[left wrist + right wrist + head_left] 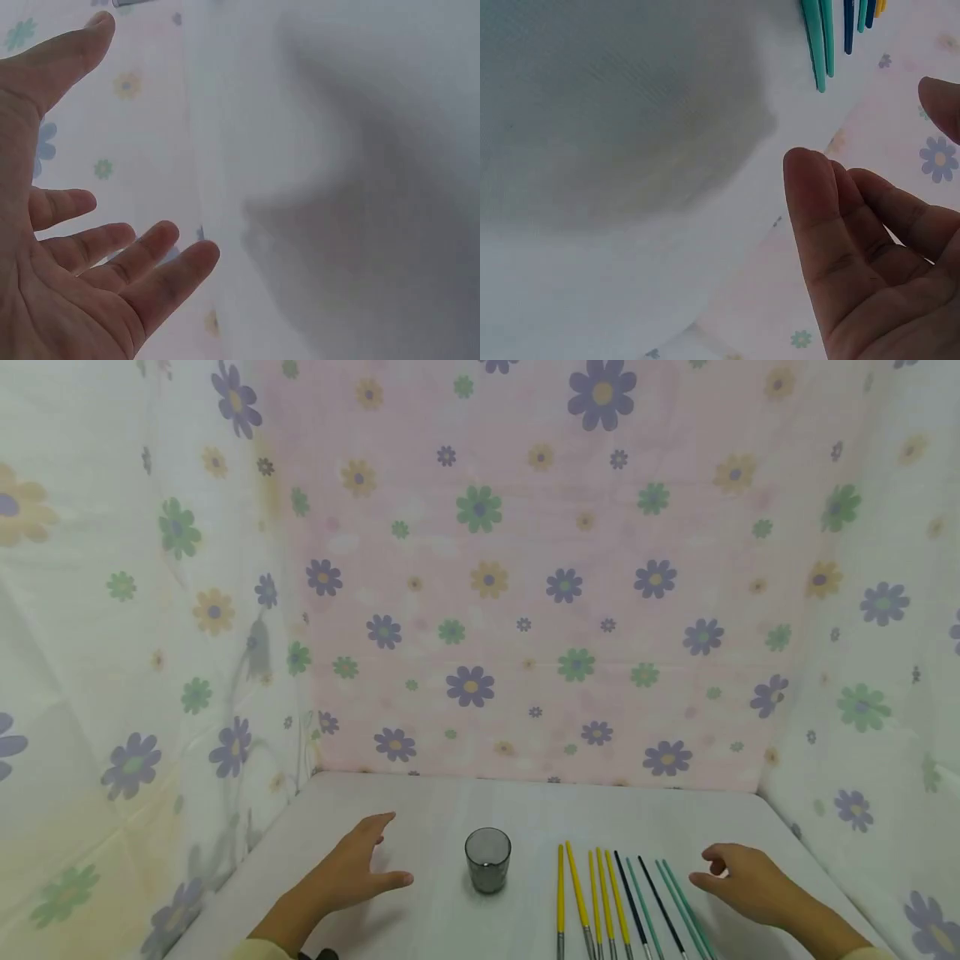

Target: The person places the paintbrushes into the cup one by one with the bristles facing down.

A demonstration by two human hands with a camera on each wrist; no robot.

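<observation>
My left hand [341, 870] hovers over the left part of the table, thumb and fingers spread apart and nothing between them. To its right stands a grey see-through glass [488, 860], upright. Several paintbrushes lie side by side right of the glass: yellow brushes [560, 885], black brushes [632, 893] and green brushes [686, 906], handle ends pointing away from me. Their bristle ends run out of the head view at the bottom. My right hand [750, 881] is just right of the green brushes, fingers loosely bent and holding nothing. In the right wrist view, green handles [817, 45] appear beyond the fingertips.
The white table [420, 810] meets a pink flowered cloth [525, 710] at the back. White flowered cloths hang at the left [150, 693] and right [862, 693] sides. A small dark object [326, 954] shows at the bottom edge by the left wrist.
</observation>
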